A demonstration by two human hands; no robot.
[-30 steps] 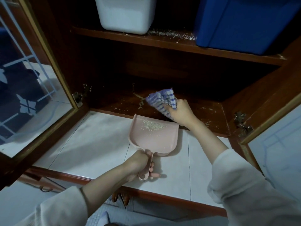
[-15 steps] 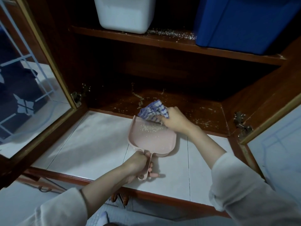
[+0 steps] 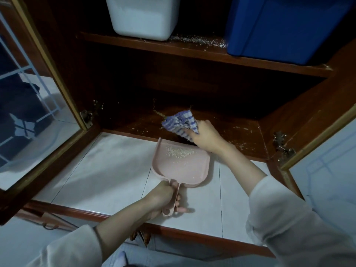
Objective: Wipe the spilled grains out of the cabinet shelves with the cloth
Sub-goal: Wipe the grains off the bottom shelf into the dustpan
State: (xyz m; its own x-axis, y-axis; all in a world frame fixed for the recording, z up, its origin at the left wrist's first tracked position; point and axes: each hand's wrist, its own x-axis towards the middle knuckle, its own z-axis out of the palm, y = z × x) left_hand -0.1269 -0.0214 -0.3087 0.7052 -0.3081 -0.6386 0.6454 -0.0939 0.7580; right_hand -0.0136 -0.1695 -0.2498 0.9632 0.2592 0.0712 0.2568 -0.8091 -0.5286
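Cloth (image 3: 180,122), bunched in the right hand's (image 3: 207,137) grip, has moved back from the dustpan (image 3: 183,168), which the left hand (image 3: 163,197) clasps, to the front edge of the lower shelf (image 3: 231,130), likely for another sweep.

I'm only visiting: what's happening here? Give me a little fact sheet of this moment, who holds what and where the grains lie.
Left hand: grips the pink dustpan by its handle, at the front edge of the lower shelf
Right hand: holds the striped cloth, bunched, on the lower shelf
Dustpan contents: small pile of grains
Lower shelf: scattered grains on it
Upper shelf: spilled grains between white tub and blue bin
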